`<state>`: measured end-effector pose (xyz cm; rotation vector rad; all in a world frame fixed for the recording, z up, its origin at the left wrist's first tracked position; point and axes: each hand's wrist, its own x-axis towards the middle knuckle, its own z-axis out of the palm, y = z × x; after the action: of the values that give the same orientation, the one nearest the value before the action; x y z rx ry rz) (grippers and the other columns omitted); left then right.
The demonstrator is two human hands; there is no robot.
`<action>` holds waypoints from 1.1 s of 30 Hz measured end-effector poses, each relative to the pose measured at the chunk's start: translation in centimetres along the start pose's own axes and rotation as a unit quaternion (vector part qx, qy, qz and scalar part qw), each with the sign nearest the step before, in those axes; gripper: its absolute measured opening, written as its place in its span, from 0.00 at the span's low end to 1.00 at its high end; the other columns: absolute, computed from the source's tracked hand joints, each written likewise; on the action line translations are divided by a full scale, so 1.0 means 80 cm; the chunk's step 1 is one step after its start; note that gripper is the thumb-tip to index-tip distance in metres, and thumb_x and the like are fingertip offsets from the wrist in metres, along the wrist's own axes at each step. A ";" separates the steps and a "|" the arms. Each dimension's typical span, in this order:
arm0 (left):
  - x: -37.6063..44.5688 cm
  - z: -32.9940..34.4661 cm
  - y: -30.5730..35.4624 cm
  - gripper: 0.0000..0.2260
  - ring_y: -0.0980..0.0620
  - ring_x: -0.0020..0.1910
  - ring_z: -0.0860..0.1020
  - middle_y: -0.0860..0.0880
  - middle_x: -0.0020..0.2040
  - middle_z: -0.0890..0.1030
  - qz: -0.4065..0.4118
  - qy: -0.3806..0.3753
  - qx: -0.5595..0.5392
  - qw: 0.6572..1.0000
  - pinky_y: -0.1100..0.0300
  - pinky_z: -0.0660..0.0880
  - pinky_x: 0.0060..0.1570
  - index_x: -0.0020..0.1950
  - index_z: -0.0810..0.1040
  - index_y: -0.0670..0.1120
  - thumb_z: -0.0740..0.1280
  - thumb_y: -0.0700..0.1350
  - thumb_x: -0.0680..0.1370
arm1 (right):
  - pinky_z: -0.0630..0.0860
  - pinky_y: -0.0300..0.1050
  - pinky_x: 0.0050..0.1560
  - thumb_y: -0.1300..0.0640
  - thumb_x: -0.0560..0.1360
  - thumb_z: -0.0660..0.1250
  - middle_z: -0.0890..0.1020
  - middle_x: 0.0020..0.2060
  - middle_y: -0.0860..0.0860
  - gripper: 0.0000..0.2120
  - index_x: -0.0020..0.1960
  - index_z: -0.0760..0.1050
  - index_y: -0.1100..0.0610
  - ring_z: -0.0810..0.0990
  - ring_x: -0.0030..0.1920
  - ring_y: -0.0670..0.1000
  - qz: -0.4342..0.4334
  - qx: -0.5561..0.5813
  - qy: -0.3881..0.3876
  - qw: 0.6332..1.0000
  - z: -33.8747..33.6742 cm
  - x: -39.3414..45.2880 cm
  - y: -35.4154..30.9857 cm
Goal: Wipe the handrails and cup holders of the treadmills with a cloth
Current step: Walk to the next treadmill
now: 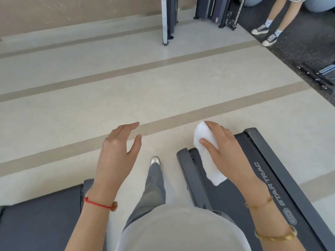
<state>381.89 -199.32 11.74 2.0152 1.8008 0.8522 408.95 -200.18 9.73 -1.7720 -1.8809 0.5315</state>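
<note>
1. On the pale striped floor [126, 84], between two machines, a person stands looking down; their own leg and one shoe [155, 161] show below.
2. The right treadmill [268, 160], marked STAR TRAC on its side rail, shows only its deck and rear end; the left treadmill [41, 218] shows only a dark corner of its deck.
3. No handrail or cup holder is in view, so nothing shows whether any wiping has been done; my judgement is that the wiping of these machines is still ahead, or between machines.
4. The left hand [116, 156] hangs in the air over the floor, fingers straight and loosely spread, holding nothing.
5. The right hand [223, 153] hovers above the rear of the right treadmill's deck and holds the cloth [204, 153].
6. The cloth is white and bunched; it lies under the palm, with the thumb pressed across its near face and the fingers curled over its far side. One end sticks out past the fingertips, the other hangs below the wrist.
</note>
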 end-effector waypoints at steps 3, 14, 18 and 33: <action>0.083 0.019 -0.019 0.13 0.48 0.58 0.79 0.48 0.59 0.81 0.016 -0.012 0.001 1.000 0.51 0.75 0.59 0.65 0.78 0.44 0.66 0.42 0.80 | 0.66 0.40 0.50 0.50 0.81 0.60 0.75 0.59 0.48 0.21 0.72 0.63 0.48 0.70 0.55 0.48 0.013 0.009 0.007 1.000 0.012 0.075 0.006; 0.408 0.077 -0.047 0.14 0.51 0.59 0.78 0.50 0.59 0.81 0.132 -0.121 0.001 0.984 0.57 0.72 0.62 0.65 0.78 0.45 0.65 0.43 0.80 | 0.68 0.42 0.53 0.50 0.81 0.60 0.75 0.62 0.51 0.21 0.72 0.65 0.52 0.72 0.58 0.52 0.120 0.015 0.095 0.988 0.028 0.312 0.025; 0.494 0.117 -0.032 0.14 0.52 0.60 0.78 0.51 0.60 0.80 0.174 -0.170 -0.010 0.970 0.57 0.72 0.63 0.66 0.77 0.46 0.64 0.44 0.81 | 0.65 0.39 0.50 0.50 0.80 0.60 0.76 0.61 0.51 0.21 0.71 0.65 0.53 0.71 0.57 0.51 0.183 0.011 0.129 0.974 0.017 0.352 0.049; 0.762 0.370 0.182 0.14 0.54 0.61 0.77 0.53 0.61 0.80 0.335 -0.304 -0.077 0.888 0.58 0.72 0.64 0.66 0.77 0.47 0.64 0.45 0.81 | 0.63 0.39 0.49 0.51 0.80 0.61 0.76 0.59 0.48 0.19 0.70 0.66 0.51 0.72 0.56 0.52 0.366 -0.001 0.266 0.892 -0.102 0.492 0.239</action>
<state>413.59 -137.71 11.08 2.4471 0.6771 0.4012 427.94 -159.93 8.44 -2.3102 -0.8123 0.2384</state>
